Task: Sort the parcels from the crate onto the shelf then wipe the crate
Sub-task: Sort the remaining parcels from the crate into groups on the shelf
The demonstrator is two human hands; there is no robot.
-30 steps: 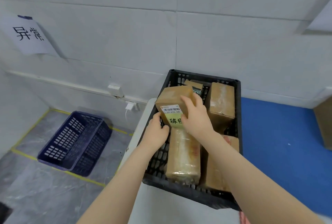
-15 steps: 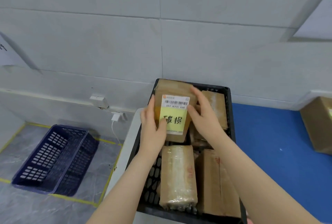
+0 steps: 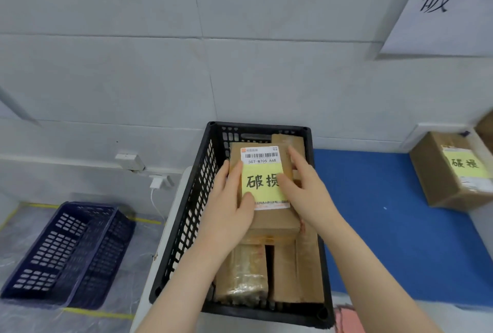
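Sorting is under way, far from finished. I hold one flat brown cardboard parcel with a barcode label and a yellow handwritten sticker above the black slotted plastic crate. My left hand grips its 9 o'clock edge, thumb curled over the sticker's lower corner. My right hand grips the 3 o'clock edge, thumb on the sticker.

Left in the crate: a film-wrapped brown parcel at 6 o'clock, a plain brown carton just beside it, and another brown box at 12 o'clock behind my parcel.

On the blue mat at 3 o'clock sits a large brown carton with a matching yellow sticker, so I judge some are already sorted. Crate not emptied; wiping not begun.
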